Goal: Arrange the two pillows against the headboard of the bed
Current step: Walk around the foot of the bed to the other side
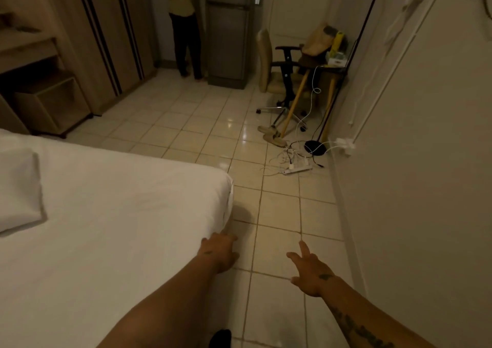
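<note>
Bed [111,214]: white sheet, fills the lower left; headboard out of view
Pillow [18,188]: white, one only visible, lying flat on the bed at the left edge, well apart from both hands
Left hand [219,252]: at the bed's near corner, fingers curled loosely, grip holding nothing
Right hand [310,269]: over the tiled floor [279,214], fingers spread, grip wide and empty
Power strip [296,170]: on the floor near the wall, among cables

Left hand [220,252] rests at the bed [119,214] edge, right hand [310,269] spread empty above floor tiles [279,214]
</note>
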